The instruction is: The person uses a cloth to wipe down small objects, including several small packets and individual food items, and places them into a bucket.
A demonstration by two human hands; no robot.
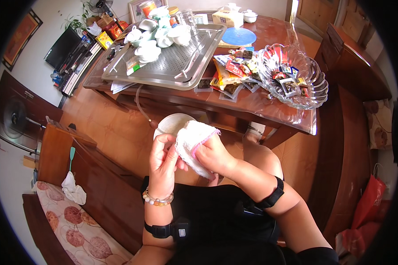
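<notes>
A white cloth [194,137] with pink stitched edging is bunched between my two hands, above my lap. My left hand [164,162], with a bead bracelet at the wrist, holds the cloth's left side between thumb and fingers. The fingers of my right hand [215,155] are pushed into the folds from the right, so their tips are hidden. Whether something lies inside the cloth, I cannot tell. Just beyond, a pale bucket [174,124] stands on the floor, partly covered by the cloth and my left hand.
On the wooden table [252,102] rests a metal tea tray [185,54] with stacked white teaware [147,51]. To its right are snack packets [232,71] and a scalloped glass bowl [292,79]. A tube [139,102] hangs from the tray toward the bucket. Wooden seating [109,175] flanks me at left.
</notes>
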